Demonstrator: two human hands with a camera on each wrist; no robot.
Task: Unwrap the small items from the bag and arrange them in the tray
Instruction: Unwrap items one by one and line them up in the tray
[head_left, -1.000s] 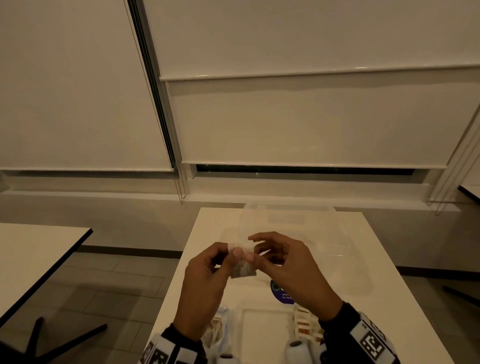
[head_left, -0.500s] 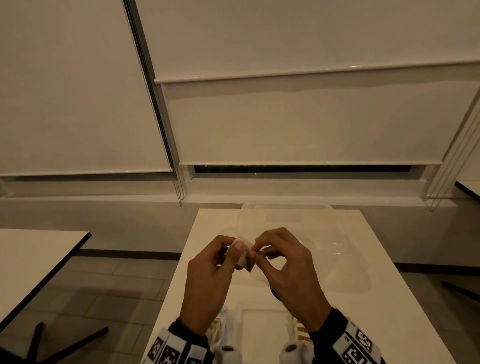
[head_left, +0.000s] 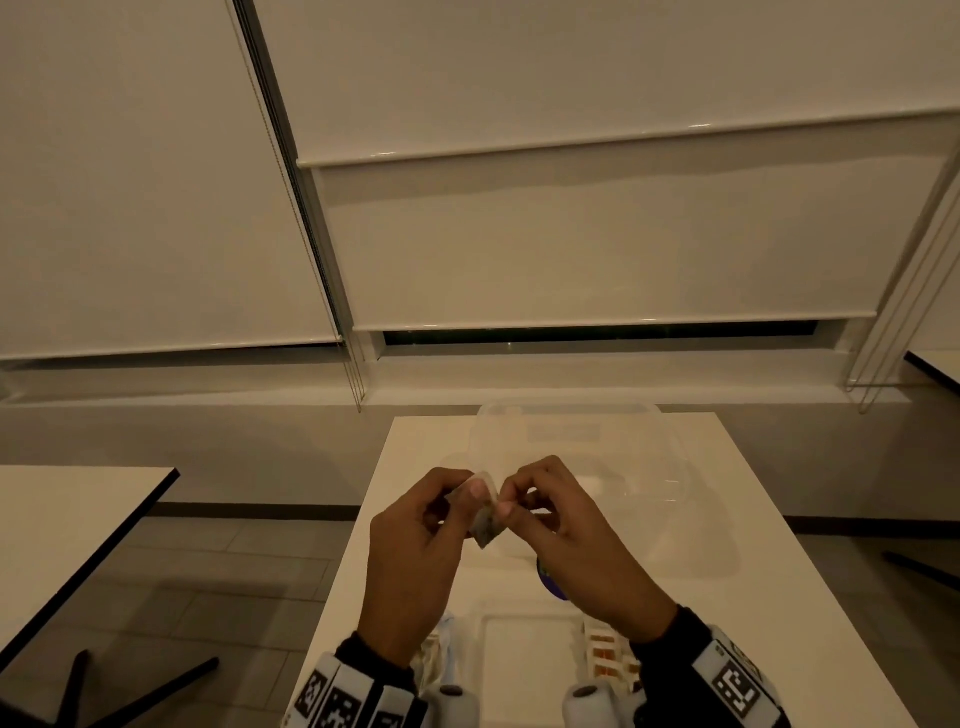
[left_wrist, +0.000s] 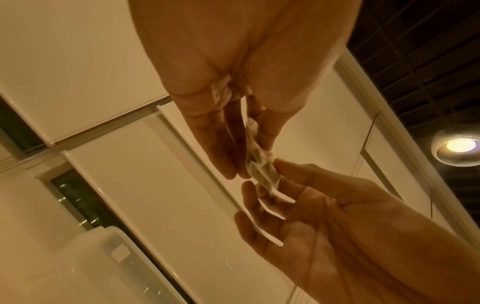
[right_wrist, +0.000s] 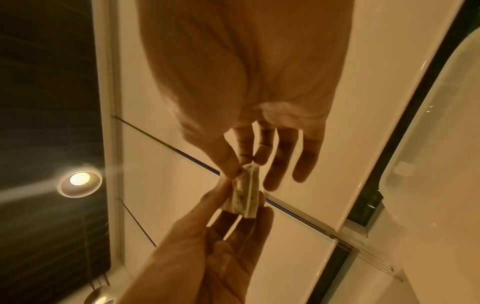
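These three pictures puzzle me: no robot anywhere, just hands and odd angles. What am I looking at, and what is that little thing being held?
There is no machine here. A person works with bare hands and wears three cameras: one on the head, one on each wrist. The wide picture is the head view, looking down at a white table. The other two look along each hand from below, so you see blinds and ceiling lamps behind.

The left hand and right hand together pinch a small wrapped packet, held up off the table. In the left wrist view its crinkled wrapper shows between the fingers.

On the table lie a clear plastic container farther off and a white tray near the wrists.
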